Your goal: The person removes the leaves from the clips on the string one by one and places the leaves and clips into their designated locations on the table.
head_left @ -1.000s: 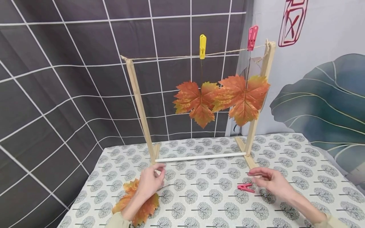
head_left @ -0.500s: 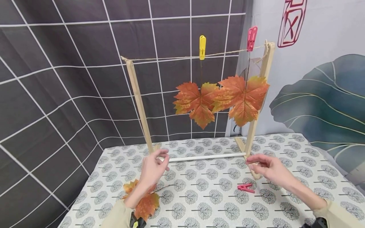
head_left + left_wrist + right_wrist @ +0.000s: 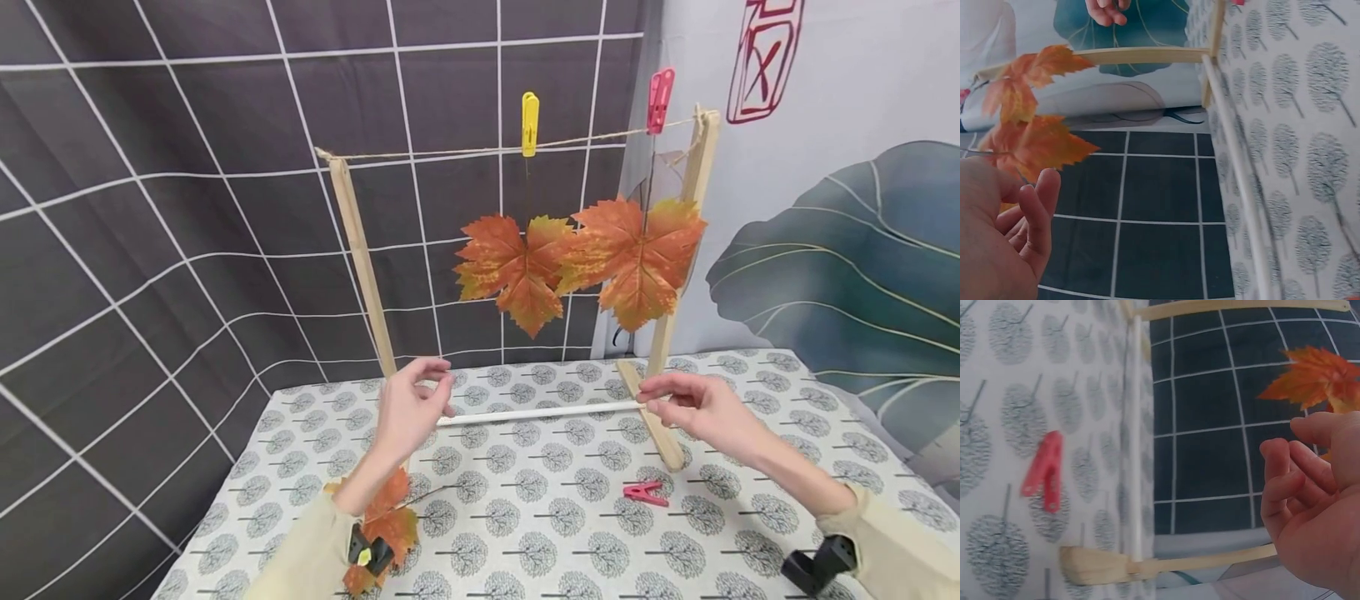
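My left hand (image 3: 412, 404) hovers in front of the wooden rack's left post (image 3: 360, 250), fingers loosely bent with nothing between them. Beside the right post (image 3: 701, 167), my right hand (image 3: 697, 408) is likewise empty, its fingers gently curved. Two orange maple leaves hang from the twine (image 3: 450, 153): one leaf (image 3: 517, 267) by a yellow clothespin (image 3: 530, 125), the other leaf (image 3: 637, 258) by a pink clothespin (image 3: 660, 100). On the cloth, a third leaf (image 3: 397, 529) lies partly hidden under my left forearm. A loose pink clothespin (image 3: 1044, 472) lies below my right hand.
A white rod (image 3: 540, 413) joins the rack's posts near the table. The right foot (image 3: 663, 442) of the rack points toward me. Tree-patterned cloth (image 3: 540, 517) covers the table. Behind stand a dark gridded curtain (image 3: 187, 208) and a pale printed backdrop (image 3: 840, 250).
Both hands have risen and moved forward from the tabletop toward the rack's posts, still empty. The leaves and clothespins stay where they were.
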{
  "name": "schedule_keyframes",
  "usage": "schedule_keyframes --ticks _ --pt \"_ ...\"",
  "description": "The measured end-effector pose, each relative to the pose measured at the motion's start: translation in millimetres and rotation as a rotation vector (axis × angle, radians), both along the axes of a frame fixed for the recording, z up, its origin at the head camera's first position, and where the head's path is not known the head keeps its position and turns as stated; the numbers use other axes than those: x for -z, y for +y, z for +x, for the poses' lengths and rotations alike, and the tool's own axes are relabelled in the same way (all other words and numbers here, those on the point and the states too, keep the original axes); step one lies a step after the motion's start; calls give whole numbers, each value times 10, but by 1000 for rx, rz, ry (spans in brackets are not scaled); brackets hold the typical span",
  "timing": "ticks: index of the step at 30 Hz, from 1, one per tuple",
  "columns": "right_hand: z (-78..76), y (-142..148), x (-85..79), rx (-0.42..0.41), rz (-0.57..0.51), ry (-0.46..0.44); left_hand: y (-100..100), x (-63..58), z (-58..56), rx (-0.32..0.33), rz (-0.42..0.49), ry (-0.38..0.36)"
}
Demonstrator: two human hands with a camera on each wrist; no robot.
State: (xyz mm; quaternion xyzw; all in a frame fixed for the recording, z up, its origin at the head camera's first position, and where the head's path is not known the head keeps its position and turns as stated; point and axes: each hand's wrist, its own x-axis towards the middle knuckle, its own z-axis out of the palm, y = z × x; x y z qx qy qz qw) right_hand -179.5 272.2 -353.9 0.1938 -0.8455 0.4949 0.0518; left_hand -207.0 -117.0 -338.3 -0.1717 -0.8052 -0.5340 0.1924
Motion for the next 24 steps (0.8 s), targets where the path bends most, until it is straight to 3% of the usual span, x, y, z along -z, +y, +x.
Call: schedule_keyframes --ticks 6,12,24 --pt "-40 -37 -180 -26 10 56 62 -167 -59 -13 13 16" --pt "-85 -106 -386 -44 7 100 138 -332 -119 18 53 25" --pt "-157 -217 -779 -48 27 115 300 -651 -193 19 66 97"
